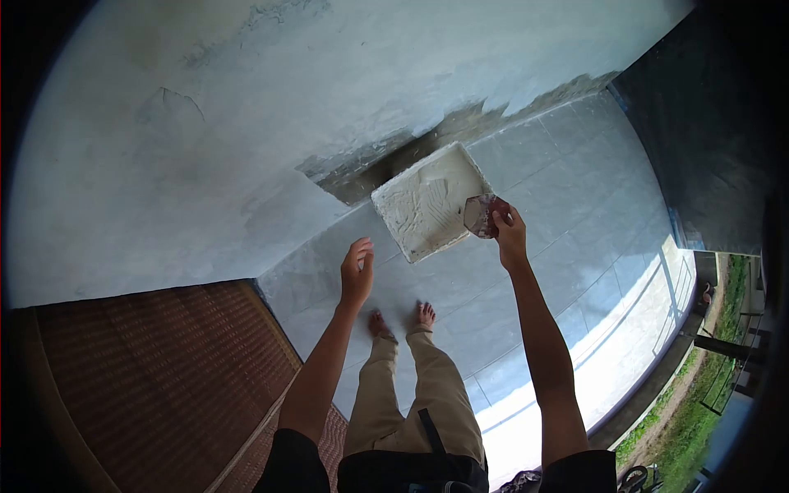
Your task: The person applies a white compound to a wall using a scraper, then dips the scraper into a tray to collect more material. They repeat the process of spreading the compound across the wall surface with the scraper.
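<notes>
My right hand (509, 232) grips a putty knife (477, 215) by its dark reddish handle; its broad blade is smeared with pale paste. The blade is over the right edge of a rectangular tray (396, 237), whose rim is caked white. Inside the tray lies white putty (436, 193) with ridged marks across it. My left hand (357, 267) hovers to the lower left of the tray, apart from it. Its fingers are loosely bent and it holds nothing.
A wall (246, 164) coated in white stands behind the tray, with a bare grey strip (468, 123) along its foot. My bare feet (425, 315) are on the grey tiled floor (567, 197). A woven brown mat (164, 370) is at left; sunlit floor and grass (686, 415) are at right.
</notes>
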`<state>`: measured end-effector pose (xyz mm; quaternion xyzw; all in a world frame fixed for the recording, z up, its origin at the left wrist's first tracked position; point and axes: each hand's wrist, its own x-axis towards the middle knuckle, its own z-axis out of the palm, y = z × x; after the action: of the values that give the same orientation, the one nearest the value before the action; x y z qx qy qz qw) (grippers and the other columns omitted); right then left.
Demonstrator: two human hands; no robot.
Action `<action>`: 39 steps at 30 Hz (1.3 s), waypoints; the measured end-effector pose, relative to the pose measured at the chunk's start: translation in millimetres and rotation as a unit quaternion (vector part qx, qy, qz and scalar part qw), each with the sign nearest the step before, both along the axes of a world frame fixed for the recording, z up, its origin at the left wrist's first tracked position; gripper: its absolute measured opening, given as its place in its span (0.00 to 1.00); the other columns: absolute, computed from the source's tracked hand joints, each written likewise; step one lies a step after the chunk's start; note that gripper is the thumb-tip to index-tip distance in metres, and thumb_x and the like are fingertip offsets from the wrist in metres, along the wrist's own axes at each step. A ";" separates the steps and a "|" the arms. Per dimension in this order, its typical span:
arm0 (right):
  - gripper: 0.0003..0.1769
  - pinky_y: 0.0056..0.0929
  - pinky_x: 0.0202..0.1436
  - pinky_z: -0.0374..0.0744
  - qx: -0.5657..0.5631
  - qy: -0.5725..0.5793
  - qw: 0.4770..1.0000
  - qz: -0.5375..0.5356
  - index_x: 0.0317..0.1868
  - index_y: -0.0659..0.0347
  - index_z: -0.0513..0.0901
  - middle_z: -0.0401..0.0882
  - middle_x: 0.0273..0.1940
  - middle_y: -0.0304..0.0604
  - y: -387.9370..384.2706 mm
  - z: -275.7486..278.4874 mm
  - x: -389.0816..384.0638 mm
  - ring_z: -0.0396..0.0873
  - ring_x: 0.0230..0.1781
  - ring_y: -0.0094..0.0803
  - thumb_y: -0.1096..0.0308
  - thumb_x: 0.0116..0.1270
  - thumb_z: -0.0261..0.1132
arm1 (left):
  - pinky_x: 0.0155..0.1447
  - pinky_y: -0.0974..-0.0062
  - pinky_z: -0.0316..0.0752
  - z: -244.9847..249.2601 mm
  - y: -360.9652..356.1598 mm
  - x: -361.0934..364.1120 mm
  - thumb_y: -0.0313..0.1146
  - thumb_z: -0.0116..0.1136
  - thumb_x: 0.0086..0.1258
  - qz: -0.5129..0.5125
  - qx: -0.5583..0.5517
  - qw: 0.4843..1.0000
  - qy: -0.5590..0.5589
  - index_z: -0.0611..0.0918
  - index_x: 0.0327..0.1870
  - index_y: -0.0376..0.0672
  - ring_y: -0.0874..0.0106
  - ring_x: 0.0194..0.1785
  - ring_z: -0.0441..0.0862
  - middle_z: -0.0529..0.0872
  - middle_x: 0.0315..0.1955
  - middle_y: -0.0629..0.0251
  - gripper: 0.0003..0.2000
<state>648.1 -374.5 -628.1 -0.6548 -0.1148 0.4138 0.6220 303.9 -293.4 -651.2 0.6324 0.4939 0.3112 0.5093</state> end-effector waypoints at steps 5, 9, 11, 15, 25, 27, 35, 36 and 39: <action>0.15 0.31 0.56 0.83 -0.128 -0.269 0.948 0.116 0.62 0.66 0.79 0.88 0.51 0.45 14.3 -46.9 22.1 0.86 0.50 0.33 0.77 0.78 0.58 | 0.65 0.69 0.76 -85.5 -22.7 10.3 0.28 0.52 0.81 0.028 -0.106 0.994 -0.010 0.76 0.68 0.40 0.66 0.61 0.83 0.84 0.59 0.54 0.17; 0.12 0.42 0.55 0.82 0.000 -0.390 0.880 0.272 0.55 0.64 0.83 0.89 0.50 0.51 41.4 -93.1 37.0 0.87 0.51 0.48 0.78 0.74 0.59 | 0.63 0.64 0.78 -143.3 -33.9 26.3 0.29 0.55 0.79 0.048 -0.118 0.992 -0.020 0.75 0.69 0.40 0.61 0.60 0.83 0.83 0.60 0.51 0.20; 0.11 0.45 0.55 0.81 -0.047 -0.486 0.784 0.385 0.52 0.61 0.84 0.88 0.46 0.51 54.3 -113.2 40.0 0.85 0.51 0.49 0.78 0.74 0.58 | 0.66 0.61 0.75 -168.6 -38.6 34.9 0.32 0.57 0.78 0.054 -0.116 0.992 0.013 0.72 0.73 0.43 0.60 0.63 0.79 0.78 0.65 0.52 0.23; 0.10 0.45 0.56 0.79 -0.054 -0.508 0.733 0.450 0.50 0.58 0.85 0.87 0.44 0.50 71.7 -147.1 42.1 0.82 0.52 0.49 0.77 0.72 0.60 | 0.68 0.60 0.74 -209.9 -40.9 52.7 0.34 0.56 0.80 0.052 -0.127 0.990 0.034 0.64 0.78 0.45 0.59 0.69 0.75 0.71 0.71 0.52 0.28; 0.21 0.42 0.58 0.79 -0.137 -0.467 0.643 0.591 0.55 0.56 0.84 0.86 0.48 0.48 98.3 -177.0 29.9 0.81 0.55 0.47 0.83 0.62 0.61 | 0.72 0.57 0.69 -237.0 -39.0 72.1 0.38 0.56 0.80 0.032 -0.141 0.989 0.019 0.55 0.84 0.44 0.57 0.72 0.71 0.67 0.74 0.52 0.36; 0.23 0.42 0.59 0.79 -0.158 -0.442 0.636 0.613 0.56 0.56 0.84 0.86 0.49 0.49 102.1 -177.4 29.1 0.81 0.56 0.47 0.83 0.61 0.61 | 0.72 0.57 0.68 -235.4 -39.8 72.1 0.38 0.56 0.80 0.028 -0.153 0.988 0.012 0.54 0.84 0.43 0.57 0.73 0.71 0.68 0.75 0.51 0.36; 0.16 0.42 0.53 0.81 -0.120 -0.471 0.625 0.612 0.53 0.61 0.83 0.87 0.45 0.53 105.8 -177.6 23.1 0.84 0.50 0.49 0.83 0.67 0.62 | 0.74 0.61 0.68 -235.6 -46.3 75.1 0.40 0.57 0.80 0.028 -0.138 0.990 -0.015 0.58 0.82 0.36 0.54 0.70 0.75 0.71 0.72 0.44 0.35; 0.16 0.42 0.53 0.81 -0.120 -0.470 0.623 0.613 0.53 0.61 0.83 0.87 0.45 0.53 106.4 -177.8 23.9 0.84 0.50 0.49 0.83 0.67 0.62 | 0.74 0.61 0.68 -235.0 -46.3 75.4 0.40 0.57 0.80 0.029 -0.139 0.990 -0.016 0.58 0.82 0.36 0.54 0.70 0.75 0.71 0.72 0.44 0.35; 0.21 0.44 0.56 0.80 -0.156 -0.418 0.637 0.628 0.56 0.56 0.84 0.87 0.48 0.51 109.3 -176.2 26.2 0.83 0.54 0.49 0.83 0.65 0.61 | 0.74 0.61 0.67 -231.9 -45.7 77.0 0.40 0.56 0.80 0.025 -0.139 0.990 -0.019 0.57 0.82 0.36 0.55 0.71 0.74 0.70 0.73 0.44 0.36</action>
<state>674.3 -265.2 -804.3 -0.6149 -0.6804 0.3984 -0.0137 380.9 -339.1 -883.1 0.5364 0.5384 0.2644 0.5937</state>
